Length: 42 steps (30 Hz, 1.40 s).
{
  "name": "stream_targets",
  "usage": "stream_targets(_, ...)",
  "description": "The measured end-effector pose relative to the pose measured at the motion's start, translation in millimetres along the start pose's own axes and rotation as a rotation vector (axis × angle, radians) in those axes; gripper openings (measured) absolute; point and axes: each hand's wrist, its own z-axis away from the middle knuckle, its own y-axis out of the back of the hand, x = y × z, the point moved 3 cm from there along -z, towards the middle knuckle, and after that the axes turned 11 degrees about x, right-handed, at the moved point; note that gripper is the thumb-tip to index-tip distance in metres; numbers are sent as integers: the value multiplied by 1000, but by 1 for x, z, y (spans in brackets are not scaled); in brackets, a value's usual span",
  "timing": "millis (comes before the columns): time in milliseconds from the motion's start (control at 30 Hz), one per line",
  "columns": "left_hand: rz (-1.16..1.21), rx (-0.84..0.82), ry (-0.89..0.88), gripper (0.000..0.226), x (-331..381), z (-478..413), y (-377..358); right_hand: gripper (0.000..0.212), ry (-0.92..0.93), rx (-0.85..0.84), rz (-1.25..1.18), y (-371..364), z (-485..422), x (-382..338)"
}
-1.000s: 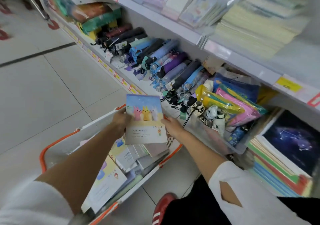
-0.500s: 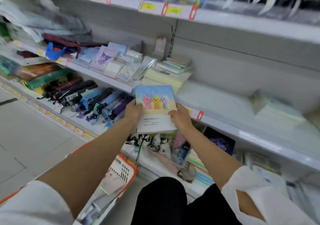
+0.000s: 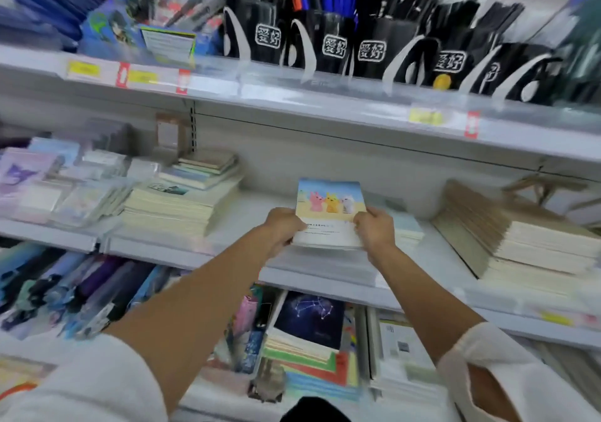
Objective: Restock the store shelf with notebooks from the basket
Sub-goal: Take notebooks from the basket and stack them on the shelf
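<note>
Both hands hold one notebook [image 3: 330, 208] over the middle shelf [image 3: 182, 252], about halfway along its length. The left hand [image 3: 281, 226] grips the notebook's left edge with curled fingers, and the right hand [image 3: 375, 229] pinches its right edge. The cover faces up and shows a blue sky, a sandy band and three small cartoon animals in pink, yellow and white, with a white lower part carrying fine print. The notebook lies tilted, its far edge toward the back of the middle shelf; whether its near edge touches anything below cannot be told through the blur.

On the middle shelf, a tall cream stack of notebooks [image 3: 175, 207] stands toward the left end, and a leaning cream stack [image 3: 527, 242] sits toward the right end. A low pale stack [image 3: 403, 226] lies just beside the right hand. Above the middle shelf stand black pen holders [image 3: 331, 47] full of pens. Below the middle shelf lie a dark constellation notebook [image 3: 310, 319] and, further left, folded umbrellas [image 3: 81, 291].
</note>
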Motion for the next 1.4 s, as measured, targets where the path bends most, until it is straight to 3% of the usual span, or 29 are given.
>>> stream_targets(167, -52, -99, -85, 40, 38, -40, -91, 12, -53, 277, -70, 52, -79, -3)
stream_targets(300, -133, -148, -95, 36, 44, -78, -147, 25, -64, 346, -70, 77, -133, 4)
stream_targets(367, -164, -155, -80, 36, 38, -96, -166, 21, -48, 365, -59, 83, -155, 11)
stream_targets(433, -175, -154, -61, 37, 28, -112, -182, 14, -55, 365, -27, 85, -172, 22)
stream_targets(567, -240, -149, -49, 41, 0, -135, -198, 23, -107, 333, 33, 75, -193, 62)
stream_targets(633, -214, -161, -54, 39, -11, -145, -205, 13, -111, 298, 109, 70, -197, 79)
stream_targets(700, -181, -166, -68, 36, -16, -152, -210, 27, -103, 267, 142, 69, -199, 86)
stream_targets(933, -351, -189, -148, 51, -26, -168, -216, 41, -123, 104, 263, 70, -212, 86)
stream_targets(1033, -457, -93, -275, 54, -19, -148, -202, 29, 84, 191, 602, 70, -198, 73)
stream_targets(1100, -457, 74, -380, 33, -14, -131, -177, 28, 394, 344, 633, 60, -174, 55)
stream_targets(1200, -516, 228, -501, 5, -3, -98, -114, 14, 539, 187, 388, 22, -111, 29)
stream_targets(1300, -627, 281, -521, 11, 0, -58, -22, 10, 577, -79, 319, -31, -36, 17)
stream_targets(1400, -740, 283, -402, 13, -29, -27, 87, 11, 574, -406, 275, -96, 51, 20)
